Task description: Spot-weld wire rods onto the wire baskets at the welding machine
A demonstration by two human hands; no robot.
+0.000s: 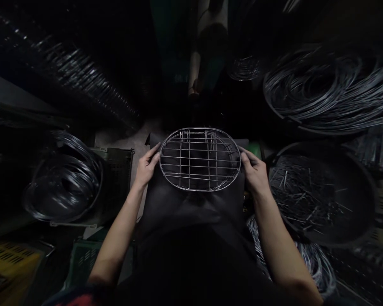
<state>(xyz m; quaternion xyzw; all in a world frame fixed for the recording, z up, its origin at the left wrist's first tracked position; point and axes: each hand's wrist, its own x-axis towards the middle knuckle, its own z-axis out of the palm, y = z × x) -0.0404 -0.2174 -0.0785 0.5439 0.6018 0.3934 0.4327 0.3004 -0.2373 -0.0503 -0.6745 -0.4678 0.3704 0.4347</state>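
Observation:
An oval wire rack [198, 158] of bright metal, with crossing bars inside its rim, is held level above a dark apron [185, 212]. My left hand [147, 165] grips its left end, thumb and fingers closed on the rim. On the opposite end my right hand [255, 168] is closed round the rim in the same way. More wire parts show beneath the top bars; whether they belong to the same rack or to others stacked under it I cannot tell.
Left, coiled wire rings [67, 178] lie by a dark crate [116, 182]; a yellow crate [11, 263] is lower. On the right, a round basin [354, 199] holds short wire pieces, with large wire hoops [332, 93] behind. A machine part [194, 72] stands ahead.

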